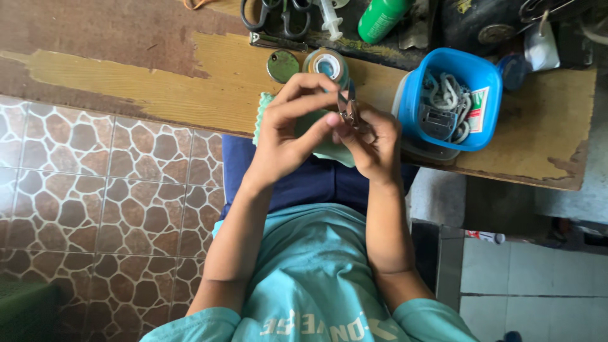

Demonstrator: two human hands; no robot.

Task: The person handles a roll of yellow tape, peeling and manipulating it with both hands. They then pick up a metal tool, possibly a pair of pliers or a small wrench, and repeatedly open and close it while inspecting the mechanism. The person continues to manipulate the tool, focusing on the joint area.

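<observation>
Teal cotton shirt (310, 278) fills the bottom of the view, with both bare forearms rising from it toward the worn wooden surface (190, 82). Left hand (285, 130) and right hand (373, 142) meet just above the near edge of that surface. The right hand's grip is closed around a pair of small metal thread snips (348, 107), blades pointing up and away. The left hand's fingers curl in beside the blades, thumb and forefinger pinched together as if on something fine, though I cannot tell what, if anything, lies between them. A pale green piece of cloth (326, 152) sits under both hands, partly over the edge.

Fingertips lie very close to the snip points, so a slip could nick the left thumb; the cloth overhanging the edge could also slide off into the lap.

Behind the hands, a round tape roll (327, 63) and a dark round metal lid (282, 66) are half hidden. The blue plastic box (411, 88) holds cords and small parts that are hard to sort out. Black-handled scissors (278, 16) and a green bottle (380, 19) are cut off at the top.
</observation>
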